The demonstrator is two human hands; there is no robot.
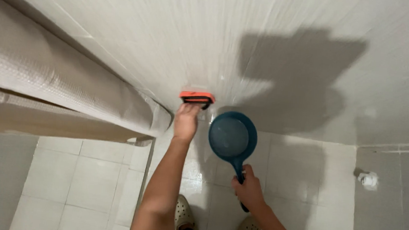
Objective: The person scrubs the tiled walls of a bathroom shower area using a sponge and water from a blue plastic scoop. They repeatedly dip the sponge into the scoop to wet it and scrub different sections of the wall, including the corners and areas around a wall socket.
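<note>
My left hand presses an orange and black scrub brush against the pale tiled wall, low down near the floor. My right hand grips the handle of a blue water dipper, held out level with its round bowl facing up, just right of the brush. The dipper's bowl hovers close to the wall's base.
A beige shower curtain hangs bunched along the left. The white tiled floor lies below, with my two light perforated clogs at the bottom. A small white fixture sticks out of the grey wall at right.
</note>
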